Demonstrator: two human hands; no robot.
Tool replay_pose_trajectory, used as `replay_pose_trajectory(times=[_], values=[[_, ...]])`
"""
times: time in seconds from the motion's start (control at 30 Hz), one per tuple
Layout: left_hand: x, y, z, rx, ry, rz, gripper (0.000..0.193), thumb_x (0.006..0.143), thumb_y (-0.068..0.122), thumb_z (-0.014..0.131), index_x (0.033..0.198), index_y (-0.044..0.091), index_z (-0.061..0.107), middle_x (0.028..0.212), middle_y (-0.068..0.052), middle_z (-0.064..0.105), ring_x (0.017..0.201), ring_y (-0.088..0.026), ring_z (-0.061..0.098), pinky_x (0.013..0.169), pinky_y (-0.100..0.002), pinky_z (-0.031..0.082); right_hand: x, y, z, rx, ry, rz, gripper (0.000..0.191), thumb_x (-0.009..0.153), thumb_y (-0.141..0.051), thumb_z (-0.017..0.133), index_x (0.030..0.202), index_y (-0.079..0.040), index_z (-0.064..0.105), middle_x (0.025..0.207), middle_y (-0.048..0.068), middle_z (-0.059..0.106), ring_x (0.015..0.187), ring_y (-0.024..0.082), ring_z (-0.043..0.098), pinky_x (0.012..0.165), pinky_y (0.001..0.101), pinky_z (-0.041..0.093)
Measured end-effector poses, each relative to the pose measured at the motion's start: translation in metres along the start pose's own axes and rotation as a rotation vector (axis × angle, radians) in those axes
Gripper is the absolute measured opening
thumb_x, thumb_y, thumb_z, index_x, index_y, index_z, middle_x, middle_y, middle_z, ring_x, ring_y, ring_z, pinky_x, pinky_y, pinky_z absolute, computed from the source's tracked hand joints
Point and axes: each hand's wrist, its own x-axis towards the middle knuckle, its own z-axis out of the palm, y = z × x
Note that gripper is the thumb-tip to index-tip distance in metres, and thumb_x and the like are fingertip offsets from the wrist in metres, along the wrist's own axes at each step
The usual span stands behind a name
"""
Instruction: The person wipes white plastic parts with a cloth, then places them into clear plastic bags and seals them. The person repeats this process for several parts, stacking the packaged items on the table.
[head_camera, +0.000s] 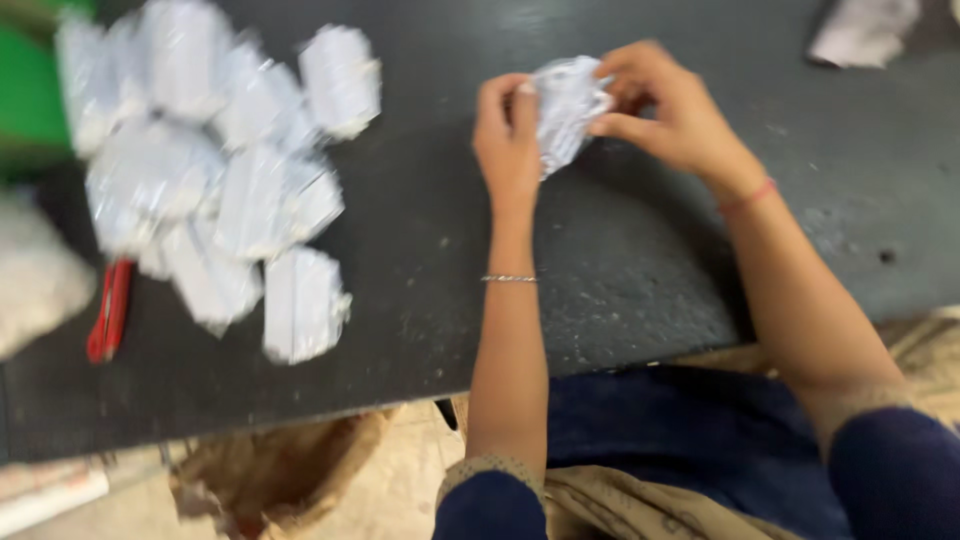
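Both arms are bare from the hands to above the elbows, where dark navy sleeves end in patterned tan cuffs. The left hand (507, 140) has a thin silver chain bracelet (509, 279) on the forearm below it, and the right hand (668, 110) has a thin red band (748, 196) around its wrist. Navy cloth covers the lap, with tan patterned fabric along its edges.

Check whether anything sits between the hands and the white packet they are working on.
Nothing visible: left hand and right hand both already grip the white packet directly, above the dark table.
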Motion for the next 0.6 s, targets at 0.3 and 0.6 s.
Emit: replay_pose_trajectory(times=[0.3, 0.6], values=[[-0.012, 0.067, -0.002, 0.236, -0.22, 0.178, 0.032, 0.09, 0.026, 0.079, 0.114, 0.007, 0.07, 0.095, 0.0, 0.061, 0.072, -0.01, 0.054, 0.067, -0.027, 0.049, 0.0, 0.0, 0.002, 0.142, 0.015, -0.044, 0.014, 0.093, 0.001, 0.078, 0.1, -0.001, 0.066, 0.1, 0.003, 0.069, 0.096, 0.011, 0.068, 0.09, 0.0271, 0.057], [-0.002, 0.033, -0.007, 0.013, 0.022, 0.067, 0.024, 0.093, 0.027, 0.08, 0.094, 0.005, 0.07, 0.095, 0.001, 0.059, 0.082, -0.01, 0.062, 0.072, -0.026, 0.053, 0.003, -0.005, -0.011, 0.027, -0.036, -0.109, 0.011, 0.088, -0.002, 0.081, 0.095, -0.002, 0.072, 0.097, 0.005, 0.072, 0.095, 0.014, 0.069, 0.088, 0.0284, 0.055]])
